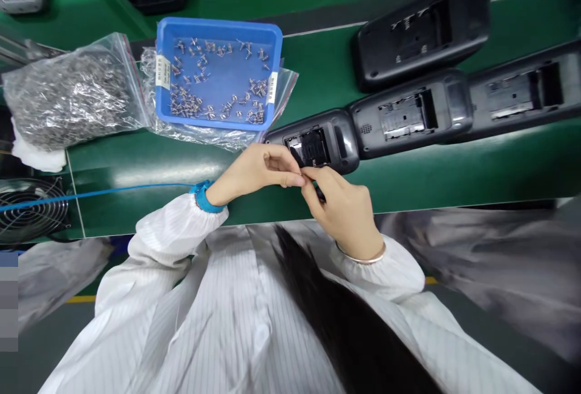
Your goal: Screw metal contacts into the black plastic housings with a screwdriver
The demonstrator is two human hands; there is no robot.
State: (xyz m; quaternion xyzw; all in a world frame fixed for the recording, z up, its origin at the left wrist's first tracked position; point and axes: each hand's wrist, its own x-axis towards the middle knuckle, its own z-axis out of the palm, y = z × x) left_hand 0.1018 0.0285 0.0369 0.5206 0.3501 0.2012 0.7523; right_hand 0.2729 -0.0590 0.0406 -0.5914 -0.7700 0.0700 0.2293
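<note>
My left hand (pixel 267 170) and my right hand (pixel 344 205) meet at their fingertips, thumbs and forefingers pinched together. Whatever sits between them is too small to make out. Just behind the fingers lies a black handheld device (pixel 342 140), its battery compartment facing up, partly covered by my hands. To the upper left, a blue tray (pixel 218 29) holds many small metal springs (pixel 186 105), scattered and heaped. A blue wrist strap (pixel 206 197) with a cord circles my left wrist.
More black devices (pixel 411 117) extend rightward, compartments up, with another device (pixel 422 34) behind them. A clear bag of small metal parts (pixel 75 94) lies at left, above a fan (pixel 31 209). Plastic bags (pixel 204 134) lie under the tray. The green bench's front edge runs before me.
</note>
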